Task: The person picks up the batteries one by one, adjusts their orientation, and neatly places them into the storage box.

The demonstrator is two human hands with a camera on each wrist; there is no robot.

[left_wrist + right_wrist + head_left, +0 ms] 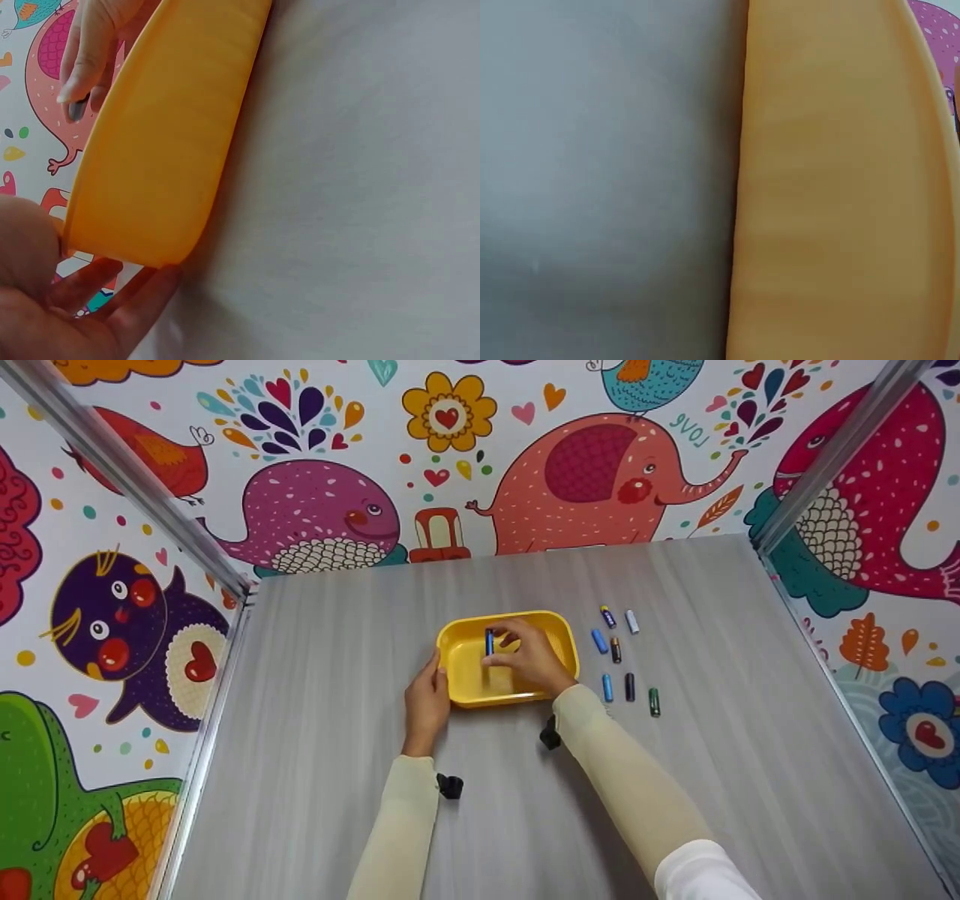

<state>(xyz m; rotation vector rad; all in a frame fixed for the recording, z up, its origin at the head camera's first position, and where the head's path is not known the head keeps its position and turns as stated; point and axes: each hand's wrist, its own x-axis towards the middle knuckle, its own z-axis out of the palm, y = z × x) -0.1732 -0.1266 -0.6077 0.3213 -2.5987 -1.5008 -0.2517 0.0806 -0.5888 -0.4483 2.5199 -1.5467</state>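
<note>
Handling small cylindrical batteries of mixed colours (616,649) singly appeared to be the work underway: seven lay on the grey wood-grain counter (330,675) right of the yellow rounded-rectangular plastic tray (463,675), none showed on the visible tray floor, and whether those seven were finished or outstanding could not be determined. One dark-blue cylindrical battery (489,643) was above the tray, pinched endwise between the right hand's (531,655) thumb and fingers, its handling incomplete. The left hand (427,701) gripped the tray's left end.
</note>
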